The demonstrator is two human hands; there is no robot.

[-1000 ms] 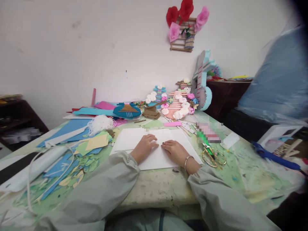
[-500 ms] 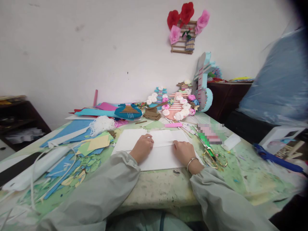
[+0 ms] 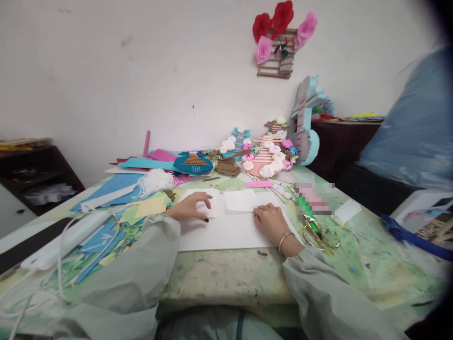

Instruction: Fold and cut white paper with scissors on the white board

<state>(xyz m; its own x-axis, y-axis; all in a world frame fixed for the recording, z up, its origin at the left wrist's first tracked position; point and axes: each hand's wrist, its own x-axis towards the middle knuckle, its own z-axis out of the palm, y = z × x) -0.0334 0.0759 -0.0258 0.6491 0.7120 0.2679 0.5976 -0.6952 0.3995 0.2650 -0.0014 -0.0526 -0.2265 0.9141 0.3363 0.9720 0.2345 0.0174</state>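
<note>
A large white sheet (image 3: 219,236) lies flat in front of me. On its left part sits a stack of smaller white papers (image 3: 214,208), and my left hand (image 3: 193,206) hovers at it with thumb and fingers spread apart, nothing between them. A separate white paper piece (image 3: 240,201) lies right of the stack, a narrow gap between them. At that piece's lower right corner, my right hand (image 3: 272,223) has its fingers curled in, fingertips and thumb at the paper's edge. The palm side of this hand is hidden.
Gold-handled scissors (image 3: 321,233) lie to the right, near a white roll (image 3: 347,212). Paper scraps (image 3: 148,208), white string (image 3: 157,182) and a power strip with cable (image 3: 67,241) are on the left. Decorated crafts (image 3: 265,158) stand along the back wall.
My left hand has moved left off the middle papers and its fingers have spread. The white piece by my right hand now lies apart from the stack. The view has shifted slightly.
</note>
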